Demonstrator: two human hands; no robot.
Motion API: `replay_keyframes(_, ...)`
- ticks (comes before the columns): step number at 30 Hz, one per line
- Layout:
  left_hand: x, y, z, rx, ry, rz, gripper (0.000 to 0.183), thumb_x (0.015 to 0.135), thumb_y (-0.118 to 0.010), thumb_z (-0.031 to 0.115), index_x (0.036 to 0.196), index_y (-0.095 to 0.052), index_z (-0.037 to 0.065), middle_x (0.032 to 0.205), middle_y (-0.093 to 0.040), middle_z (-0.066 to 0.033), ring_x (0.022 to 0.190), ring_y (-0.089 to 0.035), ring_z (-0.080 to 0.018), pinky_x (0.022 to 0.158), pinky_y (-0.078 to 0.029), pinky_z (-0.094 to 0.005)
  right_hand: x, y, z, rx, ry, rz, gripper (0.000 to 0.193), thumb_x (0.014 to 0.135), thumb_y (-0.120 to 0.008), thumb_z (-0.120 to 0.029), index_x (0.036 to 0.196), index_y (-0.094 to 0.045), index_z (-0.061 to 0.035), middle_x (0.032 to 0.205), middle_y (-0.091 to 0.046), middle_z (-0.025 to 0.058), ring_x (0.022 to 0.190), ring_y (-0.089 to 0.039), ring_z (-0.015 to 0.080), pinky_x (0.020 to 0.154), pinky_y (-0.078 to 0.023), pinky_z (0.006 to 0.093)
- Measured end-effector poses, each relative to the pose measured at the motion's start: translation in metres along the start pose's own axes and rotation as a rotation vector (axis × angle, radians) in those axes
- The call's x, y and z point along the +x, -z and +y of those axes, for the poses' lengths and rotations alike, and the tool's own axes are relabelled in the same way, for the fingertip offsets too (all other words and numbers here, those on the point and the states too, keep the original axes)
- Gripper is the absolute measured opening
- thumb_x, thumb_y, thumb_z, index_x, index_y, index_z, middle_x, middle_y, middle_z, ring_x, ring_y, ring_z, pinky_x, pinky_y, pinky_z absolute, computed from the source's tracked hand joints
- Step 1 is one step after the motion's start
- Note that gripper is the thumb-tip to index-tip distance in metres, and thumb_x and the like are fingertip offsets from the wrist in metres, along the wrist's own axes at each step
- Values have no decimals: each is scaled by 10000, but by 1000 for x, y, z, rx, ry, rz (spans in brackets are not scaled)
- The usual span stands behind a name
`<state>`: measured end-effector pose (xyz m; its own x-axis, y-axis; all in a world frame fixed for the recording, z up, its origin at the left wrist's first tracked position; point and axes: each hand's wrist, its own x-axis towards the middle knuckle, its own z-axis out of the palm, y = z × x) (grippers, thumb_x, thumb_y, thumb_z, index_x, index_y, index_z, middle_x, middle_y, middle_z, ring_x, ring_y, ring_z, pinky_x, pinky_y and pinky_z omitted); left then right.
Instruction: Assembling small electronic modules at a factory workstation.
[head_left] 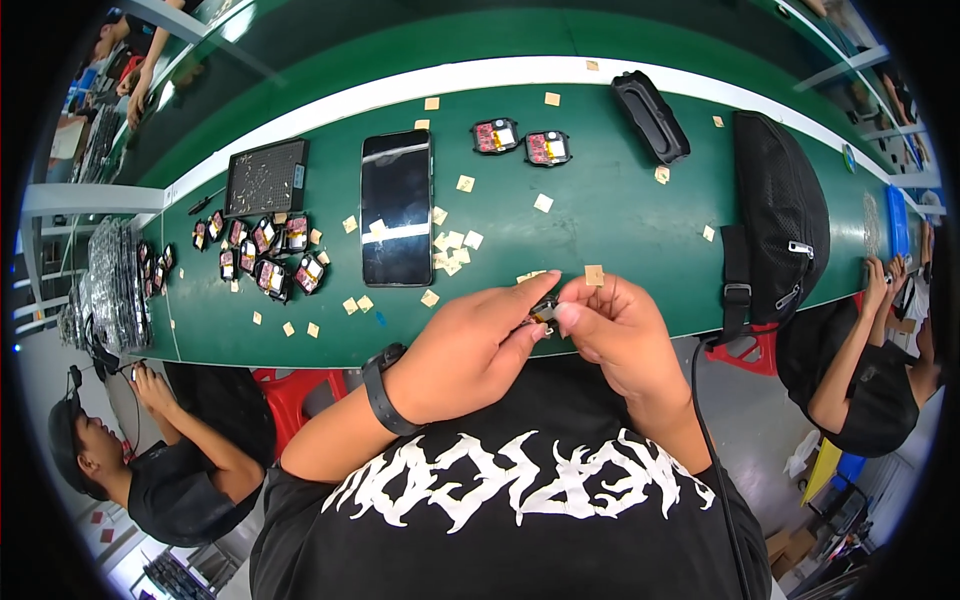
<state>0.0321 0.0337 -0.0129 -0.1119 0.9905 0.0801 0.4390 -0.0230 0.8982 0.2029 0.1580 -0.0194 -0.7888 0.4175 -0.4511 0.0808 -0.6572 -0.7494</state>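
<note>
Both of my hands meet at the table's near edge. My left hand (485, 340) is closed around a small black device case (541, 308), mostly hidden by the fingers. At its right side, the thumb and index finger of my right hand (622, 330) are pinched together; whatever is between them is too small to make out. A tan square sticker (594, 275) shows at the right index finger. Further tan stickers (455, 240) lie scattered beyond my hands. Two open black cases with red circuit boards (548, 148) sit farther off, and several similar cases (264, 236) are grouped at the left.
Left of centre a large black phone (396, 210) lies on the green table (600, 220). A black tray of small parts (267, 178) stands behind the grouped cases. An elongated black case (650, 117) and a black bag (782, 215) are at the right. Co-workers sit on both sides.
</note>
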Motion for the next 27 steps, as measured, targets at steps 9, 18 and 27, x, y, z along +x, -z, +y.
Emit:
replay_keyframes(9, -12, 23, 7, -307, 182, -118, 446, 981, -585, -2, 1425, -548, -27, 907, -725, -56, 608, -538, -62, 585, -457, -226, -23, 5, 7, -367, 340, 128, 62, 917, -737, -33, 936, -687, -2, 827, -617, 0, 662, -505, 54, 582, -378, 219)
replay_keyframes(18, -18, 40, 31, -832, 430, -116, 609, 895, -510, -74, 1499, -433, -82, 1104, -688, -148, 712, -543, -92, 636, -463, -223, -34, -1, -16, -1059, 756, -265, 339, 809, -835, -273, 1053, -707, -76, 772, -586, 46, 620, -569, 224, 566, -453, 340)
replay_keyframes(27, -24, 47, 46, -208, 180, -102, 676, 780, -524, -67, 1456, -507, -68, 823, -653, -116, 606, -533, -141, 585, -422, -254, -49, -16, -18, -1070, 628, -92, 339, 739, -904, -248, 874, -656, -60, 811, -622, 63, 607, -571, 218, 553, -460, 338)
